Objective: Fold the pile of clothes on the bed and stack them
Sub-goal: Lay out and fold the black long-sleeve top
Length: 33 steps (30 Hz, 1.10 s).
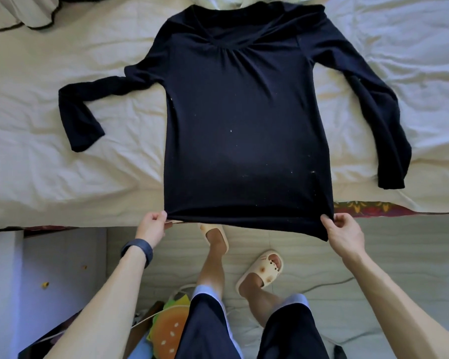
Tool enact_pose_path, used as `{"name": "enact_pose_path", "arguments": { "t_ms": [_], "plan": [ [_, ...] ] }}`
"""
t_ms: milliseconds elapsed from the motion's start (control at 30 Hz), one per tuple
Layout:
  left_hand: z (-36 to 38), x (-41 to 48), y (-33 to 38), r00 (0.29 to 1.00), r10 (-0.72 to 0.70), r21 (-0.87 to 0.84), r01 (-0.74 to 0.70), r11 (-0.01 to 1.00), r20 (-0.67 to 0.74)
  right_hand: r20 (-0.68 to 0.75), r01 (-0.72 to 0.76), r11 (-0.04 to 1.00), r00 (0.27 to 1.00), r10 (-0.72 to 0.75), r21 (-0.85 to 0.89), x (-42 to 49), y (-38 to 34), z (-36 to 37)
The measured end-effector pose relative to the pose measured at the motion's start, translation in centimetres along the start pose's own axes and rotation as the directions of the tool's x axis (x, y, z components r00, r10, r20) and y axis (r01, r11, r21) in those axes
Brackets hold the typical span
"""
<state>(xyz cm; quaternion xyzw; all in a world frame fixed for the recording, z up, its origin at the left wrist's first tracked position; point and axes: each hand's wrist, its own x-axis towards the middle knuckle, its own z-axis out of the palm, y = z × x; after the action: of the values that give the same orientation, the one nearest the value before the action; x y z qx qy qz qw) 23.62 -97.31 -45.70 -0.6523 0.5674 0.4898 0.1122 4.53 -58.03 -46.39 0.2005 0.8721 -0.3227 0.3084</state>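
A dark navy long-sleeved top (244, 120) lies spread flat, front up, on the white bed sheet (49, 164), neckline at the far side. Its hem hangs a little over the bed's near edge. My left hand (152, 228) pinches the hem's left corner. My right hand (344, 233) pinches the hem's right corner. The left sleeve (83, 110) bends downward at the elbow; the right sleeve (384, 117) runs down along the body. A pale garment (233, 0) shows at the top edge behind the collar.
A light cloth with dark trim (29, 14) lies bunched at the far left of the bed. Below the bed edge are my legs in cream slippers (261, 272), a burger-shaped cushion (167, 332) and a pale cabinet (36, 281) at left.
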Motion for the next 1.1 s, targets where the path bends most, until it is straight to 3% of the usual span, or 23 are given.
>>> {"name": "enact_pose_path", "arguments": {
  "t_ms": [100, 367, 433, 533, 600, 700, 800, 900, 1000, 1100],
  "plan": [
    [2.3, 0.3, 0.7, 0.999, 0.008, -0.066, -0.005, 0.998, 0.034, 0.012, -0.033, 0.999, 0.999, 0.033, -0.016, 0.4, 0.0, 1.2],
    [3.6, -0.3, -0.2, 0.979, 0.130, 0.304, -0.174, 0.937, 0.159, 0.087, 0.033, 0.994, 0.996, -0.024, -0.106, 1.2, -0.9, 2.2],
    [3.1, -1.0, -0.5, 0.977, 0.132, 0.173, -0.161, 0.972, 0.165, 0.054, 0.015, 0.996, 0.998, -0.011, -0.089, 0.9, -0.7, 1.9],
    [1.9, -3.4, -1.1, 0.988, 0.064, -0.196, -0.036, 0.980, 0.137, 0.009, -0.011, 1.000, 1.000, 0.011, -0.004, 0.2, -0.1, 1.2],
    [0.8, -4.8, -1.5, 0.984, 0.035, -0.392, 0.038, 0.919, 0.177, -0.012, -0.018, 0.999, 1.000, 0.019, 0.031, -0.4, 0.4, 0.7],
    [-0.8, -6.2, -2.1, 0.928, -0.013, -0.594, 0.248, 0.765, 0.371, -0.018, -0.025, 0.998, 0.999, 0.026, 0.058, -1.0, 0.7, 0.1],
    [-1.6, -7.3, -1.9, 0.867, -0.033, -0.697, 0.421, 0.580, 0.496, 0.003, -0.026, 0.997, 1.000, 0.026, 0.078, -1.4, 0.4, -0.2],
    [-1.1, -7.7, -1.9, 0.856, -0.053, -0.735, 0.471, 0.488, 0.513, 0.004, -0.038, 0.994, 0.999, 0.038, 0.104, -1.6, -0.2, -0.1],
    [-0.6, -7.9, -2.4, 0.852, -0.094, -0.731, 0.494, 0.471, 0.516, 0.025, -0.091, 0.976, 0.996, 0.088, 0.197, -2.0, -0.3, -0.2],
    [-0.3, -7.9, -3.2, 0.836, -0.183, -0.629, 0.517, 0.581, 0.518, 0.077, -0.120, 0.959, 0.992, 0.104, 0.255, -2.6, 0.5, -1.0]
  ]
}}
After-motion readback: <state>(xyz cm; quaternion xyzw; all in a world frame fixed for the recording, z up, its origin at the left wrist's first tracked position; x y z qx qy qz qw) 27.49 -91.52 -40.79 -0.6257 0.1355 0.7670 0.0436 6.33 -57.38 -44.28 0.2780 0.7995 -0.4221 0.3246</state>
